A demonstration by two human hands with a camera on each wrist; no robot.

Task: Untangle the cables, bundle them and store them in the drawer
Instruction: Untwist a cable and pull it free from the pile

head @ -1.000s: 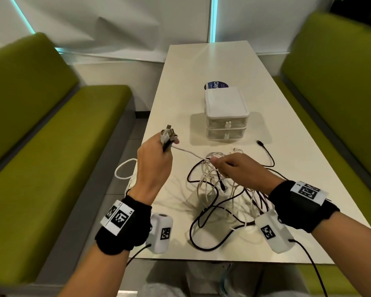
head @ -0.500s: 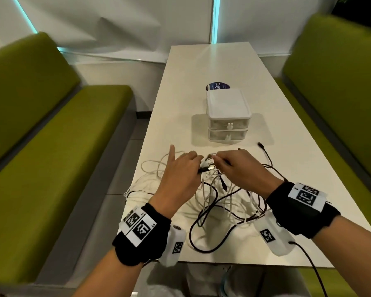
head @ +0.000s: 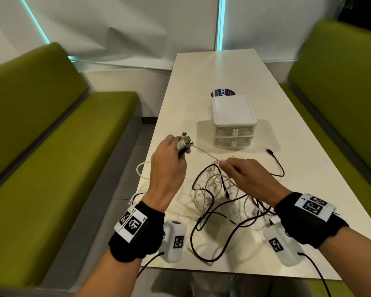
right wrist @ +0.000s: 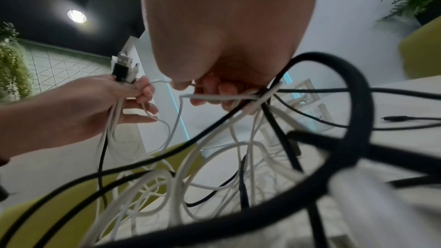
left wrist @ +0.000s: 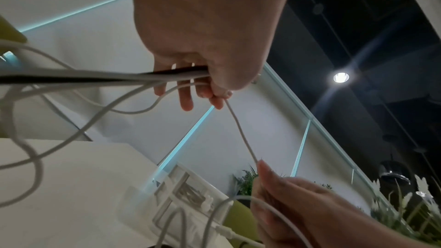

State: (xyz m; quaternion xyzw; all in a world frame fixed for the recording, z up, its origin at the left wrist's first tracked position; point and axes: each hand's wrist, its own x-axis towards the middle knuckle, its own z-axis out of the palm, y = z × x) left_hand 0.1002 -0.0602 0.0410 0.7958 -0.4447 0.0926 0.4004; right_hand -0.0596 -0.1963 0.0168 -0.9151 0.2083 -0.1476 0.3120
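A tangle of white and black cables (head: 219, 189) lies on the white table (head: 201, 82) near its front edge. My left hand (head: 169, 163) is raised at the table's left edge and grips a bunch of cable plugs (head: 184, 140), seen too as plugs (right wrist: 123, 69) in the right wrist view. A thin white cable (head: 204, 153) runs taut from that bunch to my right hand (head: 242, 172), which pinches it above the tangle; the same white cable (left wrist: 241, 131) shows in the left wrist view. A white two-drawer box (head: 234, 123) stands behind, both drawers closed.
Green benches (head: 51, 146) flank the table on both sides. A blue round sticker (head: 221, 93) lies behind the drawer box. One black cable end (head: 270, 152) lies loose right of the box. White cable loops (head: 141, 170) hang over the table's left edge.
My left hand came in to meet the right hand over the tangle, then drew back up and left with the plugs, pulling the white cable taut. The right hand stayed over the tangle.
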